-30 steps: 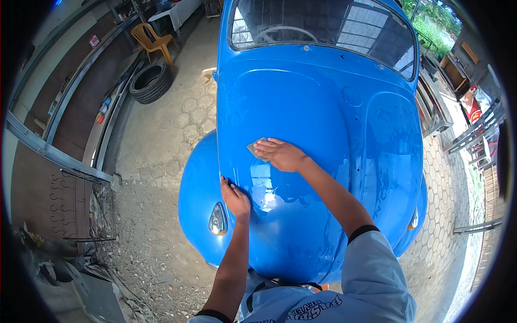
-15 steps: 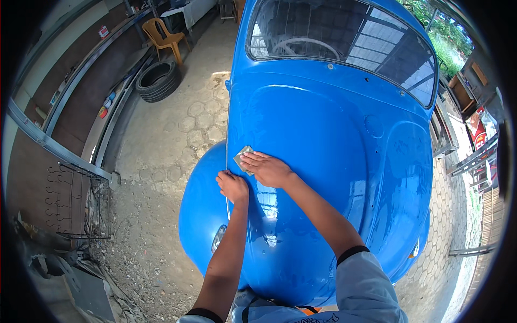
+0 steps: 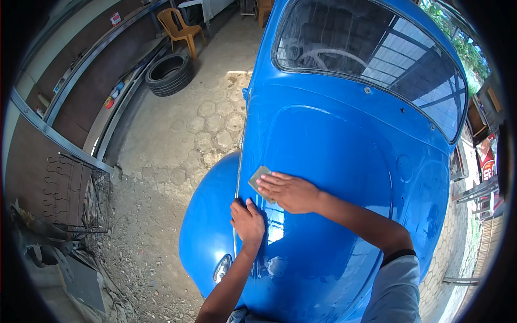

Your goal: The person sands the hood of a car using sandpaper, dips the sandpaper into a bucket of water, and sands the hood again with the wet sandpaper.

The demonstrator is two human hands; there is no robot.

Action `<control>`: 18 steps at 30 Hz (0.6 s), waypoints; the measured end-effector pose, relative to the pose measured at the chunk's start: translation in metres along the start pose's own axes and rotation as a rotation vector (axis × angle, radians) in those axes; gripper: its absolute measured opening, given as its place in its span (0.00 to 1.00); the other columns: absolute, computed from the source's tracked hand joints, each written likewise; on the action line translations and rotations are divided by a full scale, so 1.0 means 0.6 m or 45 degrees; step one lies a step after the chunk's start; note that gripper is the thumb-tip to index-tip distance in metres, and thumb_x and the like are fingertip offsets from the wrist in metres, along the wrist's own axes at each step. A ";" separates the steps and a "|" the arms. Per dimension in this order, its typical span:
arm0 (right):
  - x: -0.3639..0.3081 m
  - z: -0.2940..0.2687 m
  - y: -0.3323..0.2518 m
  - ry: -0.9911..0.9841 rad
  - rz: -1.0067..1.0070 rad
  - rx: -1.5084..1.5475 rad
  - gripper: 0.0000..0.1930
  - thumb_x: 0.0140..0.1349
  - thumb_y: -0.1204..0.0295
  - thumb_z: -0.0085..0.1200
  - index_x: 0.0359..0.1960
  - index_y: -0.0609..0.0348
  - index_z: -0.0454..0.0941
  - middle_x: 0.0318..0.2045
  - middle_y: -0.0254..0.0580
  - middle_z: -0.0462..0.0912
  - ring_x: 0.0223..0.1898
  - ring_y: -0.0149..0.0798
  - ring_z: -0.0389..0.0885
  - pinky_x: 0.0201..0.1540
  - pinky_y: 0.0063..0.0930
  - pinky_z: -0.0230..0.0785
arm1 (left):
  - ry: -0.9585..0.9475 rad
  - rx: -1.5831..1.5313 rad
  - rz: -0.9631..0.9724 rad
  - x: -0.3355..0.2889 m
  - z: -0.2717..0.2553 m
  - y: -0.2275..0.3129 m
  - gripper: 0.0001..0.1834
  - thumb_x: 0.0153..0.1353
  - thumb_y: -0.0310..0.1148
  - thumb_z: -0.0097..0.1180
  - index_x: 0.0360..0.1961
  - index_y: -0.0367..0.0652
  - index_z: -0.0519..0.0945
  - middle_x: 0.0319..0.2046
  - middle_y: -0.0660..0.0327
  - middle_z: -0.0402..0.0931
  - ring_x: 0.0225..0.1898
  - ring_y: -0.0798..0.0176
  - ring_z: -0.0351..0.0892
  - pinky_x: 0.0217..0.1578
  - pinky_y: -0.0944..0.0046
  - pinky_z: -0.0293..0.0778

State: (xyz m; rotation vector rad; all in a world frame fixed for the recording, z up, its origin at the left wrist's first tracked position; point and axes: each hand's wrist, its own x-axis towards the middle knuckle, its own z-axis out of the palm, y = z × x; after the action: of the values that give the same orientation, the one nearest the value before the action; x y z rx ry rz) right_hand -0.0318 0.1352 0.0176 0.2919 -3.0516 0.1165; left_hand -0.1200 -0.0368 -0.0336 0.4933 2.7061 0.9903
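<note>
While my right hand (image 3: 293, 192) lies nearly flat, fingers outstretched, pressing a grey-green pad (image 3: 255, 181) against the blue hood (image 3: 328, 145) near its left edge, my left hand (image 3: 249, 222) rests just beside it, fingers half curled at that edge; I cannot tell whether they grip anything. Past the edge bulges the blue fender (image 3: 207, 210) with its lamp (image 3: 221, 268). Beyond the hood rises the windscreen (image 3: 344, 43); off left, a tyre (image 3: 173, 86) lies near an orange chair (image 3: 186, 32).

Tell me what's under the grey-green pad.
The pad lies on the blue car panel, which shows around its exposed edge. The spot directly beneath is covered, as is the pad's underside; the right grip hides part of its top.
</note>
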 end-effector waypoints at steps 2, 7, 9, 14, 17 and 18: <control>-0.026 0.004 -0.004 -0.099 -0.138 -0.009 0.27 0.70 0.68 0.45 0.71 0.58 0.67 0.73 0.42 0.66 0.76 0.38 0.58 0.79 0.40 0.44 | -0.106 -0.077 -0.011 -0.001 0.008 0.018 0.25 0.76 0.47 0.39 0.60 0.35 0.67 0.59 0.44 0.70 0.62 0.38 0.68 0.61 0.41 0.61; -0.003 -0.068 0.228 0.008 0.274 -0.112 0.27 0.69 0.70 0.45 0.70 0.55 0.68 0.74 0.40 0.65 0.76 0.38 0.58 0.79 0.39 0.47 | -0.096 -0.119 0.029 -0.004 0.014 0.006 0.26 0.76 0.45 0.39 0.62 0.33 0.65 0.65 0.42 0.65 0.66 0.37 0.64 0.64 0.41 0.59; 0.001 -0.062 0.293 0.075 0.446 -0.206 0.26 0.69 0.70 0.45 0.70 0.56 0.68 0.74 0.42 0.65 0.76 0.39 0.58 0.79 0.39 0.47 | -0.099 -0.113 0.032 -0.003 0.024 0.011 0.28 0.76 0.46 0.39 0.64 0.32 0.64 0.67 0.40 0.61 0.69 0.36 0.61 0.67 0.40 0.57; 0.077 -0.004 0.116 0.004 0.242 -0.023 0.27 0.71 0.70 0.46 0.71 0.61 0.65 0.75 0.49 0.62 0.78 0.42 0.54 0.80 0.40 0.45 | -0.104 -0.063 0.000 0.000 0.006 0.006 0.29 0.76 0.46 0.40 0.64 0.30 0.63 0.69 0.38 0.59 0.71 0.35 0.58 0.68 0.39 0.56; 0.077 0.008 0.079 -0.115 0.003 0.126 0.27 0.70 0.70 0.46 0.71 0.59 0.66 0.75 0.44 0.62 0.77 0.41 0.55 0.80 0.40 0.46 | -0.129 -0.089 0.011 -0.002 0.010 0.014 0.28 0.76 0.45 0.41 0.64 0.31 0.64 0.68 0.38 0.60 0.71 0.35 0.58 0.67 0.39 0.57; 0.080 0.014 0.080 -0.136 -0.102 0.237 0.26 0.70 0.70 0.46 0.71 0.58 0.67 0.75 0.42 0.62 0.77 0.40 0.56 0.79 0.40 0.47 | -0.133 -0.090 0.011 -0.001 0.008 0.010 0.28 0.76 0.45 0.41 0.64 0.31 0.64 0.68 0.38 0.60 0.71 0.35 0.58 0.67 0.39 0.57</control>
State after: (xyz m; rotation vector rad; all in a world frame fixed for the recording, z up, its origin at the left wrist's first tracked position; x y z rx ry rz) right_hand -0.0887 0.1725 0.0098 0.4458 -3.1326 0.3933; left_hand -0.1165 -0.0299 -0.0332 0.5291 2.5697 1.0285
